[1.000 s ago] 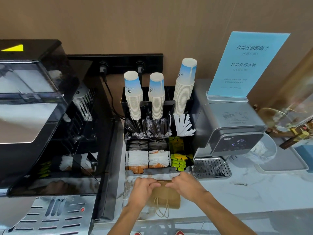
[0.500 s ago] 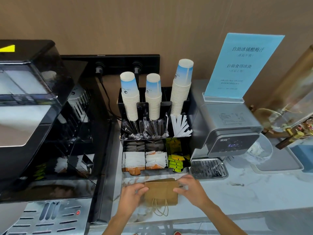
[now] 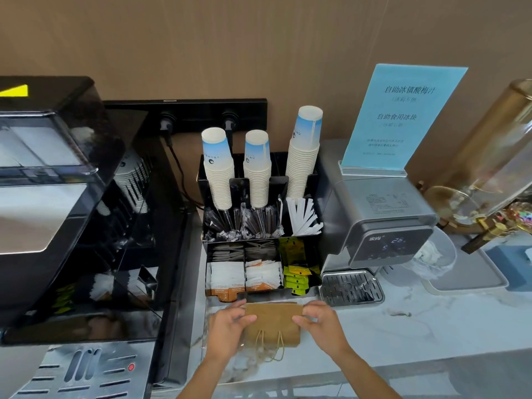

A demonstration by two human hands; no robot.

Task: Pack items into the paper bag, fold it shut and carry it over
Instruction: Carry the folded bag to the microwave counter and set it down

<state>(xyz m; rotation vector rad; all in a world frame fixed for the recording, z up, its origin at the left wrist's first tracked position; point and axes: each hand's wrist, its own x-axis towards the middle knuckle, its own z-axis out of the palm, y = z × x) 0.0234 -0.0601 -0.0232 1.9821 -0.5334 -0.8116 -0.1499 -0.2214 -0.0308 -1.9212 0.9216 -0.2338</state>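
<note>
A small brown paper bag [image 3: 273,323] lies flat on the marble counter [image 3: 403,335], its twine handles pointing toward me. My left hand [image 3: 227,326] pinches the bag's left edge, thumb on top. My right hand [image 3: 322,323] pinches the right edge the same way. The bag's far edge looks folded over. Just behind it stands a black organiser [image 3: 259,254] holding white sachets [image 3: 227,275], yellow-green packets [image 3: 296,280], wrapped stirrers and stacks of paper cups [image 3: 218,174].
A large black coffee machine [image 3: 72,211] fills the left side, close to the bag. A grey water dispenser [image 3: 380,226] with a drip tray [image 3: 351,286] stands to the right, a blue sign on top. Further right sit a grey tray [image 3: 466,280] and a golden drink dispenser.
Both hands slid apart from the bag's middle to its left and right edges, uncovering the bag's top face. The bag stays on the counter.
</note>
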